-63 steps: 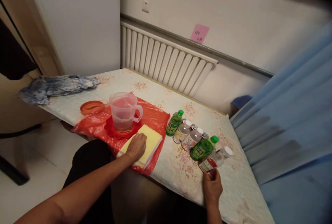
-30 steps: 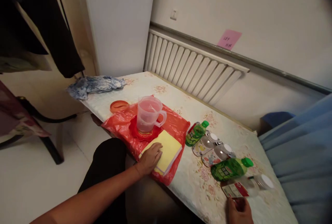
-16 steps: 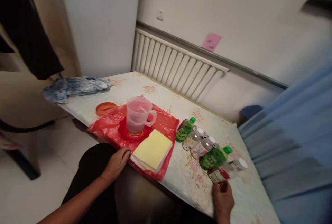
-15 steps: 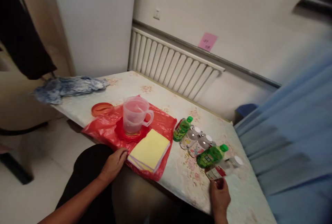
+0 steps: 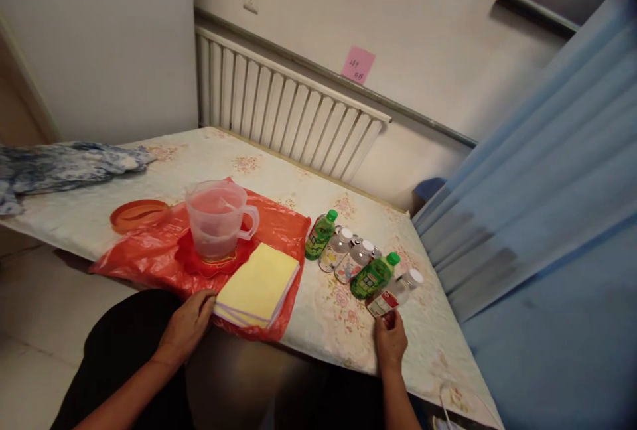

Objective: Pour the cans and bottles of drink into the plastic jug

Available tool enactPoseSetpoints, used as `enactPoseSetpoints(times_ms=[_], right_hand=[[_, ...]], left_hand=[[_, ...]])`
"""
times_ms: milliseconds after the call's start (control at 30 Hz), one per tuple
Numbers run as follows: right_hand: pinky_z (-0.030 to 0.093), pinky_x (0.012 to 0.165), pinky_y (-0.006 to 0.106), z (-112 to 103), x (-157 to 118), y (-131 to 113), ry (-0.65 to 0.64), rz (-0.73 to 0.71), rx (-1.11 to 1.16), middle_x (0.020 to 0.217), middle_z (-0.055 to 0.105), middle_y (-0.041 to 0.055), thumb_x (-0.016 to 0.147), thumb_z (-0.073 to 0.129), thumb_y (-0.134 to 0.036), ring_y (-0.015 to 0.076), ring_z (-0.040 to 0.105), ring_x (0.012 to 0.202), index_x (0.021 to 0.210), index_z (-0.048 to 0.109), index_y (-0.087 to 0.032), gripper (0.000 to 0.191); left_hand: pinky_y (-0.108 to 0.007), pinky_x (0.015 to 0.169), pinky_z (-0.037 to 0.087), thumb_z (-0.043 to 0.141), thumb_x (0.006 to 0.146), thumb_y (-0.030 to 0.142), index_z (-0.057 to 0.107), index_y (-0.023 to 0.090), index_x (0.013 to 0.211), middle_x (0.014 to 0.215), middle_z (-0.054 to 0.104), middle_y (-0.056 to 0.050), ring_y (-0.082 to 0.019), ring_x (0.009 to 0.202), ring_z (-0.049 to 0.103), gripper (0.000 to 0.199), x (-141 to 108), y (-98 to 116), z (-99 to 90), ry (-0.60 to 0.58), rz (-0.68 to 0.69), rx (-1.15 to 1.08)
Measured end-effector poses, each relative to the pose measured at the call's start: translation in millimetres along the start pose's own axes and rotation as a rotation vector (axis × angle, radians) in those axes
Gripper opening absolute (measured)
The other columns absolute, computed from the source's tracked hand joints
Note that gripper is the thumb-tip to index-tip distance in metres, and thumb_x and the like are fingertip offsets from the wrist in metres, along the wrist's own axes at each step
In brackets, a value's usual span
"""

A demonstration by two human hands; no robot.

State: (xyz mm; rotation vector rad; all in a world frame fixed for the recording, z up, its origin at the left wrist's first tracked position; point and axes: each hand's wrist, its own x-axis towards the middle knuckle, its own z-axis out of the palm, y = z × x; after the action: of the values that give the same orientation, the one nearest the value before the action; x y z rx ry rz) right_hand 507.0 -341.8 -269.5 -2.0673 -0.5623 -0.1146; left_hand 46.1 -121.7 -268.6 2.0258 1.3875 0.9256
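Observation:
My left hand point(image 5: 192, 319) is at the table's near edge, fingers curled together beside the left corner of a folded yellow cloth point(image 5: 261, 281); whether they pinch anything is hidden. A red plastic bag point(image 5: 279, 211) lies under the cloth and under a red scalloped dish point(image 5: 186, 254). In that dish stands a clear plastic jug point(image 5: 219, 217), handle to the right. My right hand point(image 5: 391, 340) has its fingertips closed at the base of a clear bottle with a red-and-white label point(image 5: 388, 302). Beside it is a row of green bottles point(image 5: 373, 277) and clear white-capped bottles point(image 5: 351, 264).
An orange-red lid point(image 5: 137, 214) lies left of the jug. Crumpled blue-and-white fabric point(image 5: 74, 164) covers the far left of the flowered tablecloth point(image 5: 279, 174). A radiator point(image 5: 279, 105) runs along the wall behind, and a blue curtain point(image 5: 537, 171) hangs at the right.
The view has turned right, so the table and its things sit further left in the picture. Both hands keep about the same places beside the cloth and the labelled bottle.

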Motion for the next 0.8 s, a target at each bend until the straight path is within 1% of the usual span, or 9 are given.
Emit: enactPoseSetpoints(times_ms=[100, 267, 367, 600, 800], right_hand=[[0.051, 0.085, 0.035, -0.2, -0.5, -1.6, -0.006, 0.008, 0.02, 0.103, 0.073, 0.0125, 0.071, 0.057, -0.047, 0.0265, 0.068, 0.089, 0.124, 0.061, -0.012, 0.064], [0.051, 0.085, 0.034, 0.2, -0.3, -3.3, 0.001, 0.014, 0.036, 0.104, 0.073, 0.0122, 0.071, 0.058, -0.046, 0.0259, 0.068, 0.089, 0.123, 0.062, -0.012, 0.062], [0.051, 0.086, 0.034, 1.1, 0.3, -2.0, 0.012, 0.02, 0.04, 0.105, 0.073, 0.0128, 0.07, 0.06, -0.045, 0.026, 0.068, 0.09, 0.124, 0.062, -0.011, 0.063], [0.051, 0.087, 0.036, 3.1, 0.6, -1.4, 0.023, 0.038, 0.073, 0.104, 0.073, 0.0137, 0.069, 0.06, -0.046, 0.0268, 0.069, 0.091, 0.125, 0.062, -0.011, 0.066], [0.052, 0.085, 0.034, 1.1, 3.4, -6.0, 0.054, 0.087, 0.14, 0.103, 0.074, 0.0134, 0.066, 0.06, -0.046, 0.0254, 0.069, 0.089, 0.125, 0.061, -0.01, 0.069]], left_hand=[[-0.031, 0.088, 0.053, 0.039, 0.09, 0.05, 0.064, 0.022, 0.1, 0.101, 0.074, -0.007, -0.023, 0.094, 0.07, 0.039, 0.9, 2.5, -1.2, -0.024, -0.009, 0.012], [-0.03, 0.086, 0.054, 0.041, 0.088, 0.05, 0.064, 0.024, 0.099, 0.1, 0.075, -0.004, -0.023, 0.093, 0.071, 0.037, 1.8, 6.2, -2.2, -0.021, -0.015, 0.019], [-0.03, 0.085, 0.055, 0.041, 0.088, 0.05, 0.064, 0.023, 0.098, 0.1, 0.075, -0.005, -0.023, 0.092, 0.071, 0.037, 2.3, 7.8, -2.3, -0.021, -0.017, 0.034], [-0.031, 0.087, 0.055, 0.042, 0.087, 0.051, 0.064, 0.023, 0.098, 0.099, 0.075, -0.005, -0.023, 0.092, 0.071, 0.037, 2.8, 4.4, -1.0, -0.014, -0.019, 0.038], [-0.036, 0.094, 0.053, 0.041, 0.086, 0.05, 0.062, 0.022, 0.099, 0.103, 0.073, -0.008, -0.025, 0.096, 0.069, 0.038, 1.4, 7.0, -4.9, 0.059, 0.012, 0.058]])
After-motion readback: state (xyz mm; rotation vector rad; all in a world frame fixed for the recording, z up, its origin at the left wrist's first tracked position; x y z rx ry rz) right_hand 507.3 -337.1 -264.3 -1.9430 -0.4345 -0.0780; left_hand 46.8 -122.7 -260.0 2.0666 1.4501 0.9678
